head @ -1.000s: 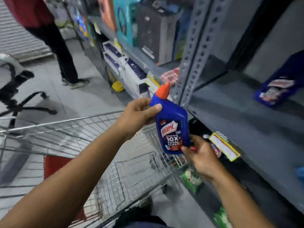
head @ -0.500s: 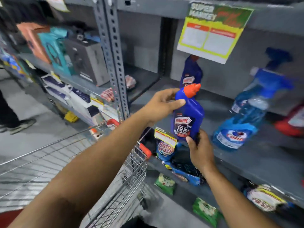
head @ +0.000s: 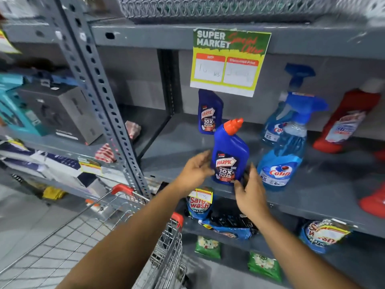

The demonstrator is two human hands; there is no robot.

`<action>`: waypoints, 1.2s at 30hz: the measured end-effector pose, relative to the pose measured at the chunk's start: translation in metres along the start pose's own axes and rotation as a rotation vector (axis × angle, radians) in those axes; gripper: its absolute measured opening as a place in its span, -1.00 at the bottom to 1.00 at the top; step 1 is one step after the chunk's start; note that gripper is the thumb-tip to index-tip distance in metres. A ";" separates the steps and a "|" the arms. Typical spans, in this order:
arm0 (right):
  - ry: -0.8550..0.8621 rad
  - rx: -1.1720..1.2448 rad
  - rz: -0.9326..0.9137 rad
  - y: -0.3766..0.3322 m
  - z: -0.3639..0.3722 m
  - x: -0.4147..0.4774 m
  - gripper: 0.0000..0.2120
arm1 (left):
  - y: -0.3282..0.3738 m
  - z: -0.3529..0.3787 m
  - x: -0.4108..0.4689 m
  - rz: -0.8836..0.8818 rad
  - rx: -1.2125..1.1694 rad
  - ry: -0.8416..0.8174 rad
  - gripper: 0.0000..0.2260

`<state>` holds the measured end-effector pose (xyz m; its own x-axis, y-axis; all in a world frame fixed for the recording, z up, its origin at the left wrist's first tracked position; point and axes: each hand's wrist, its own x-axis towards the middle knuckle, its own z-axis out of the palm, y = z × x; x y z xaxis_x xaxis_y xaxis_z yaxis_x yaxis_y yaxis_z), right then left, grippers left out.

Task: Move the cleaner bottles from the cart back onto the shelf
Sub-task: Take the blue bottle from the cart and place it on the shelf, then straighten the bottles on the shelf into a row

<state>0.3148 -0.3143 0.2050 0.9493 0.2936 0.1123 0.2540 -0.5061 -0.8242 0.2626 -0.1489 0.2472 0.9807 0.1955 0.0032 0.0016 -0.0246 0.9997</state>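
A blue Harpic cleaner bottle point(head: 230, 151) with an orange cap stands upright near the front edge of the grey metal shelf point(head: 179, 151). My left hand point(head: 194, 172) presses its fingers against the bottle's left side. My right hand point(head: 250, 195) cups the lower right of the bottle, thumb at its base. A second Harpic bottle point(head: 209, 113) stands further back, just behind and to the left. The wire cart point(head: 166, 236) with red corner caps sits below my left arm; its inside is mostly out of view.
Two blue Colin spray bottles point(head: 279, 163) stand just right of the held bottle, red bottles point(head: 345, 122) beyond them. A special-offer sign point(head: 227, 61) hangs from the shelf above. A perforated upright post point(head: 100, 97) stands to the left. Detergent pouches point(head: 200, 203) fill the lower shelf.
The bottle has gone from in front of the shelf edge down onto the shelf board. My left hand slid from the bottle's neck to its lower left side. The view tilted upward.
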 end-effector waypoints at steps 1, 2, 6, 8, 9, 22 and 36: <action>-0.001 0.041 0.013 0.000 0.001 0.000 -0.35 | -0.008 0.002 -0.003 -0.017 -0.004 -0.013 -0.50; -0.012 0.078 0.016 -0.001 0.002 -0.001 -0.30 | -0.015 0.005 -0.005 -0.028 -0.009 -0.026 -0.47; -0.078 0.128 0.000 -0.011 0.011 0.001 -0.23 | -0.019 0.005 -0.008 -0.012 -0.004 -0.058 -0.40; -0.153 0.111 0.004 -0.020 0.017 0.003 -0.22 | -0.020 -0.007 -0.009 0.021 -0.019 -0.039 -0.38; -0.211 0.095 0.003 -0.026 0.020 0.004 -0.21 | -0.020 -0.015 -0.009 0.033 -0.020 -0.020 -0.37; -0.395 -0.152 0.020 -0.055 0.057 0.018 -0.24 | -0.017 -0.054 -0.020 0.003 -0.016 0.145 -0.31; 0.432 0.089 -0.011 0.036 -0.052 -0.043 -0.53 | -0.021 0.038 -0.065 0.410 0.332 0.431 -0.50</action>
<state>0.2930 -0.3873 0.1998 0.9418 -0.0771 0.3273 0.2653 -0.4276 -0.8641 0.2061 -0.1987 0.2255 0.7491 0.4777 0.4589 -0.2263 -0.4665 0.8551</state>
